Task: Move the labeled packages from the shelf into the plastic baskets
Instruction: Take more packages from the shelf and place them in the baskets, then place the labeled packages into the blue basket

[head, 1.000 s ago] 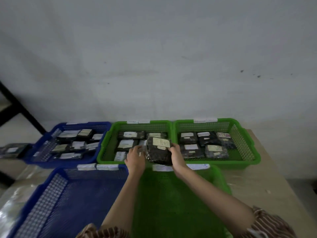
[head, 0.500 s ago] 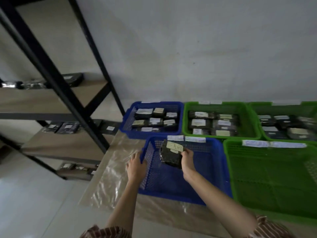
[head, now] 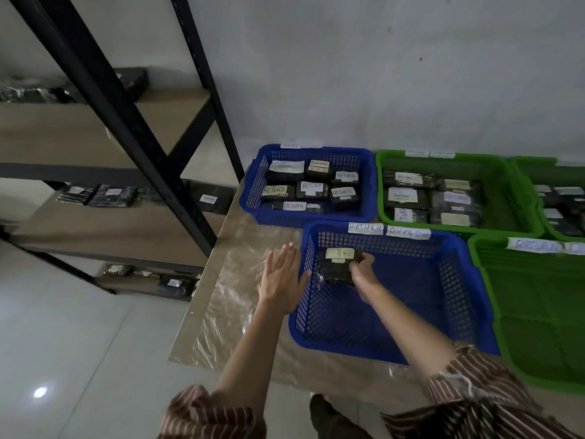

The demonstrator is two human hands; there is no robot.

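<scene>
A plastic-covered table (head: 228,299) carries blue baskets (head: 392,331) and green baskets (head: 538,312).

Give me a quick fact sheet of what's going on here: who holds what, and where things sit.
right hand: grips a dark labeled package inside the near blue basket
left hand: flat and open, beside that basket's left wall
far blue basket: packages tagged RETURN
green baskets: far ones hold packages
shelf: more packages on its boards
</scene>
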